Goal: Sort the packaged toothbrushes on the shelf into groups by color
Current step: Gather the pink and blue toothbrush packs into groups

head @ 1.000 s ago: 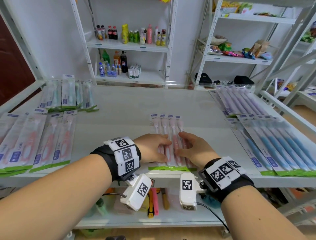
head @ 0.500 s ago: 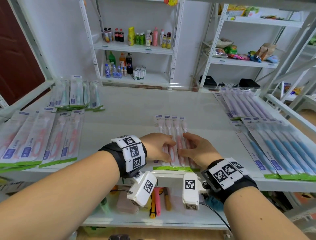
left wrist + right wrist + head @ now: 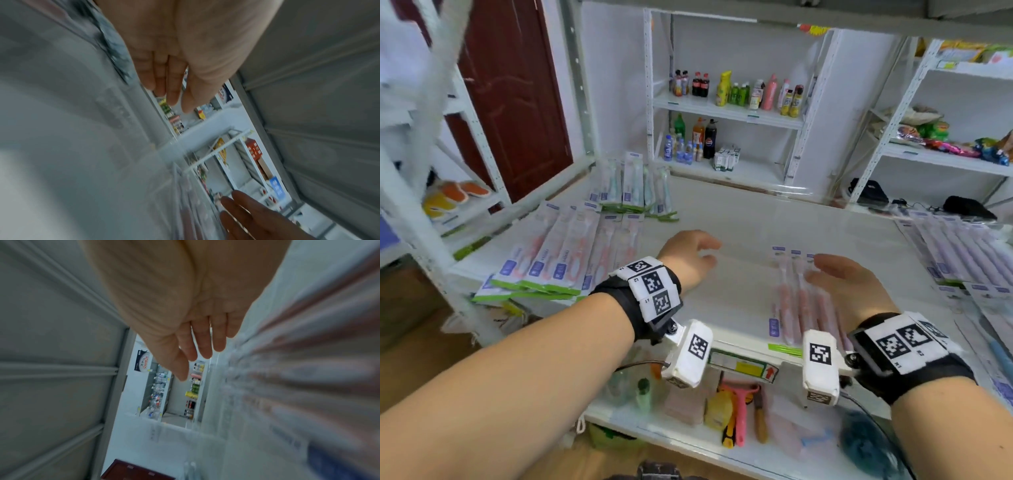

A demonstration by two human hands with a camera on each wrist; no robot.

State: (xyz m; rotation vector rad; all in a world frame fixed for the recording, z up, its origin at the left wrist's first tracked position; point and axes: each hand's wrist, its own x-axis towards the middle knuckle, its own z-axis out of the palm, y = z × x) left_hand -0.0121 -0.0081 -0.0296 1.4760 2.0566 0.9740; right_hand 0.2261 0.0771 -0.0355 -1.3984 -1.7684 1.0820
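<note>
Sort looks nearly done: green, pink (image 3: 571, 253), purple (image 3: 969, 253) packs grouped on the shelf (image 3: 739, 219), both hands empty and relaxed, left hand (image 3: 688, 257) off, right hand (image 3: 849, 287) over middle pink packs (image 3: 796, 301).

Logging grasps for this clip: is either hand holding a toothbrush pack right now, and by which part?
Nothing is held. The left hand is open over the bare shelf; the right hand is open above the pink packs.

Small shop, white metal shelving (image 3: 726, 111), drink bottles (image 3: 703, 137), snack packets (image 3: 941, 138), packaged toothbrushes (image 3: 571, 253)
</note>
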